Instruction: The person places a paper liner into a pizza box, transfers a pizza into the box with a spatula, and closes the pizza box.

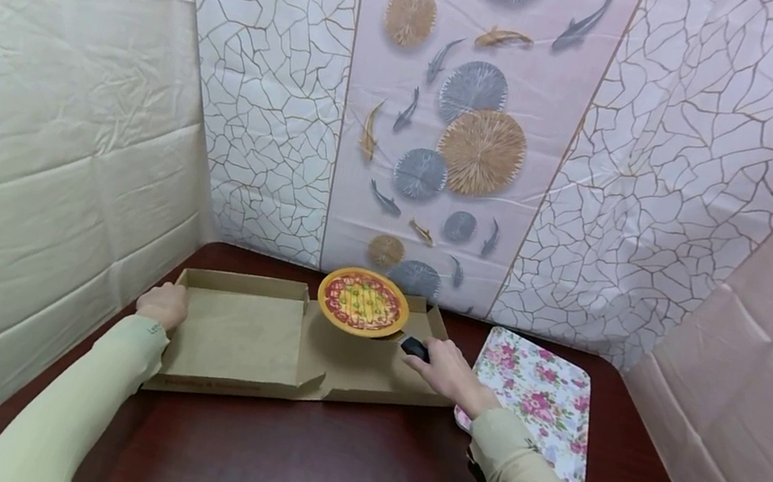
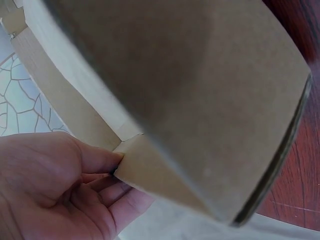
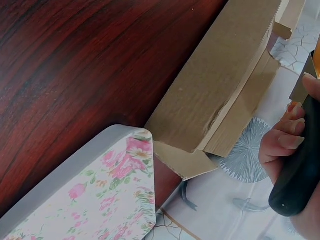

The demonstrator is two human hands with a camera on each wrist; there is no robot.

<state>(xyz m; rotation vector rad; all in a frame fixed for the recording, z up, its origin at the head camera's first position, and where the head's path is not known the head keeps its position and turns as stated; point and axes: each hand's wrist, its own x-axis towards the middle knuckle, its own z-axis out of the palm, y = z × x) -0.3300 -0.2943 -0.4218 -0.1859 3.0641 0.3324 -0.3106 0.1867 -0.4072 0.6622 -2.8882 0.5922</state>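
Note:
My left hand (image 1: pixel 162 305) is at the left side of an open cardboard pizza box (image 1: pixel 238 336). In the left wrist view, its thumb and fingers pinch the box's side wall (image 2: pixel 155 172). My right hand (image 1: pixel 450 369) grips the black handle (image 3: pixel 295 155) of a spatula. On the spatula's blade, mostly hidden underneath, lies a whole pizza (image 1: pixel 363 302) with a golden crust, red topping and yellow stripes. It is raised over the back of the box, near the fold between the box's two halves.
A white tray with pink flowers (image 1: pixel 534 408) lies right of the box, under my right forearm. Dark red wooden table (image 1: pixel 291 462) extends in front. A patterned cloth (image 1: pixel 434 131) hangs behind, with pale cloth walls on both sides.

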